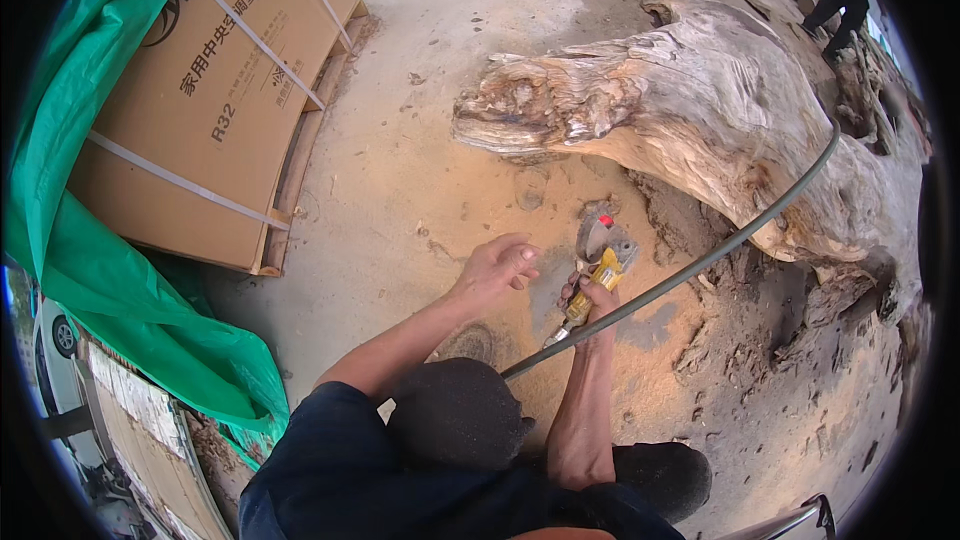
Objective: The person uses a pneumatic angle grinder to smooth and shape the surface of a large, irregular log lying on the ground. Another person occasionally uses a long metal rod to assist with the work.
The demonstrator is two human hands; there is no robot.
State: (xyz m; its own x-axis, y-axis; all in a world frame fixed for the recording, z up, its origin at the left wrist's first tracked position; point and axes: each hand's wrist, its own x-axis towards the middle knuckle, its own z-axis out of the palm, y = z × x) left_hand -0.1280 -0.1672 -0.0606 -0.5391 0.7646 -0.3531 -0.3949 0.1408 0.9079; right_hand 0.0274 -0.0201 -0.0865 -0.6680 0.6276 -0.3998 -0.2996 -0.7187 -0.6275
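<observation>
My right hand (590, 297) is wrapped round the yellow body of a grinder (607, 268). The grinder has a grey metal head, a rounded plate and a small red spot at its far end. A silver fitting (557, 337) sticks out of its near end. My left hand (497, 270) hovers just left of the tool, fingers loosely curled and apart, with nothing visible in it. A grey-green hose (690, 270) crosses over my right wrist and runs up to the right. Beyond the tool lies a large weathered log (690, 110) with a rough, broken end.
Sawdust covers the concrete floor (400, 190) around the log. A strapped cardboard box (215, 110) stands on a wooden pallet (300, 160) at the left, beside a green tarp (150, 300). Bark debris (740, 310) lies under the log. Another person's legs (842, 5) show at the far right.
</observation>
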